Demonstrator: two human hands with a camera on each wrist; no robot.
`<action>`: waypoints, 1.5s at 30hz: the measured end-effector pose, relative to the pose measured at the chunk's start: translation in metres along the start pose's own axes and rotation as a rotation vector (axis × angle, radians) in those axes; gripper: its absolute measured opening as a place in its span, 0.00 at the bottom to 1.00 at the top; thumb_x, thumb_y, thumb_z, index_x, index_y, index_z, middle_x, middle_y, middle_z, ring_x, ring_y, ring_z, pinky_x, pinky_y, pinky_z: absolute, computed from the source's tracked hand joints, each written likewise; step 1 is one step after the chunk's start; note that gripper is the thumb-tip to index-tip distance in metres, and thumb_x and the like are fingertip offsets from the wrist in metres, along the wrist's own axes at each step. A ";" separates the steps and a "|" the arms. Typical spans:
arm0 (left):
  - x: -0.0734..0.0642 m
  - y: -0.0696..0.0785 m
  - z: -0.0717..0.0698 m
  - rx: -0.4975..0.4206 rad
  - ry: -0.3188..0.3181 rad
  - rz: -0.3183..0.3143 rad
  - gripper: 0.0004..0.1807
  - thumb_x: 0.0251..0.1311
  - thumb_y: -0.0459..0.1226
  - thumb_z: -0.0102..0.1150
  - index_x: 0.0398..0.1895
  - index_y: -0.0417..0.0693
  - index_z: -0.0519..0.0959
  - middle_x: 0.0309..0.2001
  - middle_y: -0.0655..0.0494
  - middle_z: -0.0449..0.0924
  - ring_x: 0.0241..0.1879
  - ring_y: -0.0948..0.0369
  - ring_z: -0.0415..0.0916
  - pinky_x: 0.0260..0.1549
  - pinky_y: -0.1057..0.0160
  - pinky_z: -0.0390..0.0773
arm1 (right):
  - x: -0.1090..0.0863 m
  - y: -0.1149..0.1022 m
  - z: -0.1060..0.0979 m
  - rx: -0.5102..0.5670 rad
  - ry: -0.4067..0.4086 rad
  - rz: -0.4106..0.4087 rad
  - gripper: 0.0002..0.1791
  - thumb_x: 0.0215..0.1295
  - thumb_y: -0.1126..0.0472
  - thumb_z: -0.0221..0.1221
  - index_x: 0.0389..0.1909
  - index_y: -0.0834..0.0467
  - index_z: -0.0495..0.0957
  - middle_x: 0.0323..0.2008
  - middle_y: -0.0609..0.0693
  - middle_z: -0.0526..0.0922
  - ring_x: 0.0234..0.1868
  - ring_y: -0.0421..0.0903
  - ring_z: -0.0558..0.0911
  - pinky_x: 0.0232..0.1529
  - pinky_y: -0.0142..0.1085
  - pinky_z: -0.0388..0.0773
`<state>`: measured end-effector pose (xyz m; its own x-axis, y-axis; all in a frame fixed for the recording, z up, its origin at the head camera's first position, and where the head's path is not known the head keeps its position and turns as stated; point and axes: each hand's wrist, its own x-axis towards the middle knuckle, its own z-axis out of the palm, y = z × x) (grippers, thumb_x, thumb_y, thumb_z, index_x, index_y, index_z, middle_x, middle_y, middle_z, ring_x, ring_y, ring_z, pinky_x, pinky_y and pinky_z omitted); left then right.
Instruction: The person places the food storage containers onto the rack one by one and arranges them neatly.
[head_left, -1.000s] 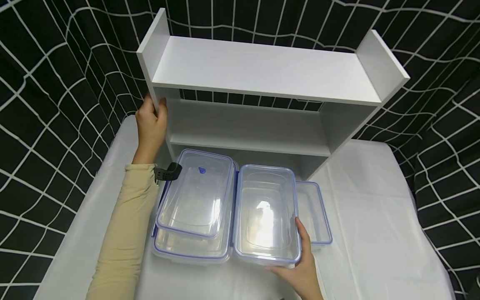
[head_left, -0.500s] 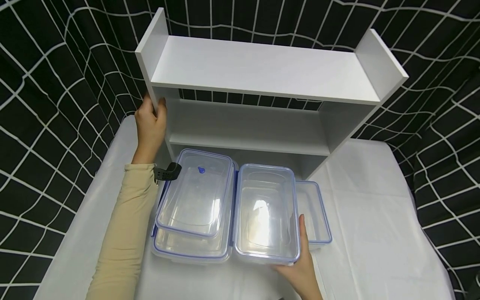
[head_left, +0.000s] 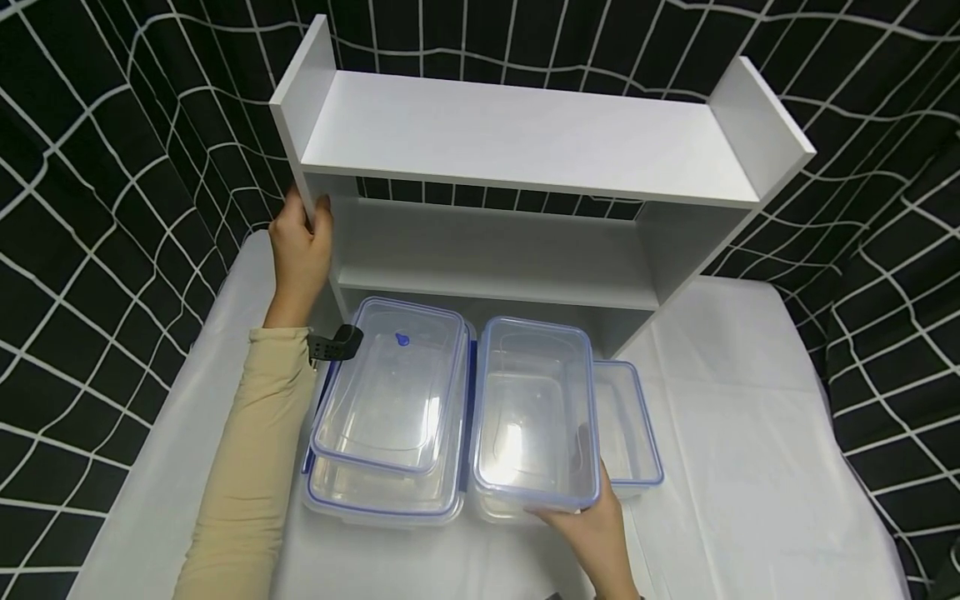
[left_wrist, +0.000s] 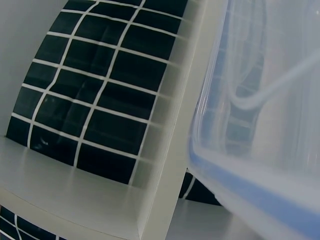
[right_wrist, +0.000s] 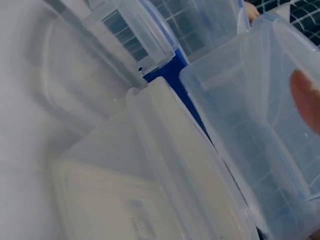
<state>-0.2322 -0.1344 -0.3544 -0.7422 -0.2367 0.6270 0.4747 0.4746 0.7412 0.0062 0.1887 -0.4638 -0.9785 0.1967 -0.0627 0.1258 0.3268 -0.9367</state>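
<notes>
My left hand [head_left: 302, 258] grips the left side panel [head_left: 296, 137] of a white shelf unit, thumb on the inner face. In my right hand [head_left: 600, 529] is a clear plastic food container [head_left: 536, 408] with a blue rim, held at its near right corner. It is raised and slightly tilted over another clear container [head_left: 498, 506], whose near edge shows below it. In the right wrist view, the held container [right_wrist: 235, 110] stands apart from the pale container [right_wrist: 115, 200] under it, and a fingertip [right_wrist: 306, 97] shows through its wall.
Left of the held container lies a stack of clear lidded containers, its top lid [head_left: 393, 392] bearing a blue vent plug. A lower container [head_left: 630, 425] stands to the right. Behind them rises the shelf unit [head_left: 525, 133] on a white-covered table [head_left: 750, 433], with grid-patterned black cloth [head_left: 892, 250] around.
My right hand has shifted its grip and raised the container, tilting it and moving it slightly toward the shelf. The container underneath now shows. My left hand stays on the side panel.
</notes>
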 end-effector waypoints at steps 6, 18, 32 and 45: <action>0.001 0.001 0.000 0.007 -0.002 0.011 0.16 0.65 0.30 0.47 0.50 0.25 0.72 0.46 0.32 0.78 0.47 0.45 0.77 0.44 0.47 0.73 | 0.001 -0.002 0.003 0.116 -0.019 -0.048 0.60 0.40 0.72 0.73 0.73 0.58 0.47 0.70 0.61 0.54 0.68 0.63 0.57 0.63 0.48 0.57; 0.000 0.000 -0.004 -0.002 0.018 0.008 0.16 0.65 0.29 0.47 0.51 0.24 0.71 0.46 0.32 0.78 0.44 0.46 0.78 0.40 0.46 0.74 | 0.009 -0.005 0.012 0.010 0.005 -0.169 0.66 0.28 0.66 0.79 0.72 0.45 0.52 0.65 0.58 0.66 0.63 0.57 0.66 0.59 0.54 0.63; -0.002 0.003 -0.002 -0.006 -0.009 -0.001 0.17 0.67 0.30 0.46 0.54 0.27 0.71 0.50 0.34 0.77 0.48 0.48 0.77 0.42 0.47 0.74 | 0.002 0.007 0.020 0.154 0.159 -0.336 0.37 0.32 0.82 0.69 0.51 0.74 0.70 0.45 0.40 0.79 0.49 0.34 0.77 0.51 0.26 0.71; -0.002 0.003 -0.001 -0.002 -0.006 0.005 0.16 0.66 0.29 0.46 0.53 0.26 0.70 0.49 0.33 0.77 0.45 0.47 0.77 0.40 0.47 0.74 | -0.010 0.013 0.012 0.419 0.239 -0.248 0.29 0.44 0.85 0.61 0.48 0.59 0.79 0.45 0.43 0.80 0.47 0.35 0.79 0.47 0.28 0.73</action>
<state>-0.2294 -0.1332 -0.3531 -0.7423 -0.2292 0.6297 0.4798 0.4742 0.7382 0.0155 0.1801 -0.4794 -0.8999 0.3810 0.2122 -0.2282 0.0034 -0.9736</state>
